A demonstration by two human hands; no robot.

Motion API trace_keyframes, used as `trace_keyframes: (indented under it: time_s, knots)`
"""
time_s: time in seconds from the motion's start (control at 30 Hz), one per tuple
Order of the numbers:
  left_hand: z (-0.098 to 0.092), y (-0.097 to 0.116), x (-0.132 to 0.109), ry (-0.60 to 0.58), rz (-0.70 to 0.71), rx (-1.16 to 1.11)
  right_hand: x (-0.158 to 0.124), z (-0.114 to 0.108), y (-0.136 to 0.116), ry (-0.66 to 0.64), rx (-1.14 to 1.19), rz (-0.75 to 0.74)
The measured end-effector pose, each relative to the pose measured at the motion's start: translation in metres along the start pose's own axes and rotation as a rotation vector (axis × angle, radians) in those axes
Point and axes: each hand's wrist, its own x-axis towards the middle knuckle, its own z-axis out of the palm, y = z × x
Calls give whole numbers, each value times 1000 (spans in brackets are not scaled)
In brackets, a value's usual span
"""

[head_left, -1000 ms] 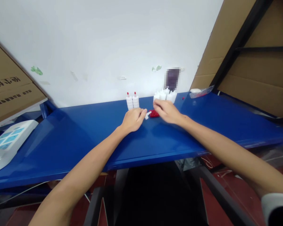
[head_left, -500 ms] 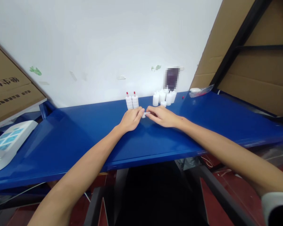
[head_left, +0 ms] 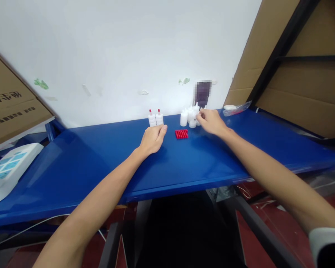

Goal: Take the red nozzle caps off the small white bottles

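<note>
My left hand [head_left: 153, 140] is closed over the middle of the blue table, its fingers curled away from view. Whatever it holds is hidden behind the fingers. Just behind it stand two white squeeze bottles [head_left: 159, 119] with red-tipped nozzles. A block of small red caps [head_left: 181, 134] lies to the right of that hand. My right hand [head_left: 211, 120] reaches to a group of several white bottles [head_left: 184, 118], thumb and fingers drawn together at the group's right side. I cannot make out what is between those fingers.
The blue table [head_left: 100, 156] runs against a white wall. A clear plastic bag [head_left: 237, 108] lies at the back right. At the left end sits a white device with blue panels [head_left: 9, 163]. Cardboard [head_left: 13, 100] borders the left, and a dark phone-like object [head_left: 202, 93] leans on the wall.
My hands have parted; the small white piece between them is out of sight. My right hand moved right and back to the bottle group, uncovering the red caps. My left hand stayed nearly still.
</note>
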Motion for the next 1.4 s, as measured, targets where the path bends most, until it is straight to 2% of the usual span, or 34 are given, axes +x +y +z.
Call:
trace_keyframes:
  time_s: [0.23,0.43,0.63,0.83,0.93,1.07,1.23,1.3,1.4]
  knots:
    - [-1,-2,0,6,-1,-38,3,8,6,-57,-89,40]
    - [1,-5,1,-53,-42,16,4,9,4,-70,-74,59]
    - [4,-8,1,-187,67,-23,6,12,1,-65,-45,56]
    - [8,-10,0,-221,144,-94,6,10,-3,-55,-18,63]
    - [11,-12,0,-208,138,-120,2,8,-12,-36,6,35]
    - [14,-13,-1,-170,115,-167,-10,7,-39,-47,79,-83]
    - [13,-9,-2,-171,157,-184,-30,10,-77,-217,185,-445]
    - [11,-5,-2,-192,187,-173,-35,12,-84,-273,184,-564]
    - [8,1,-4,-207,203,-140,-37,16,-85,-304,181,-626]
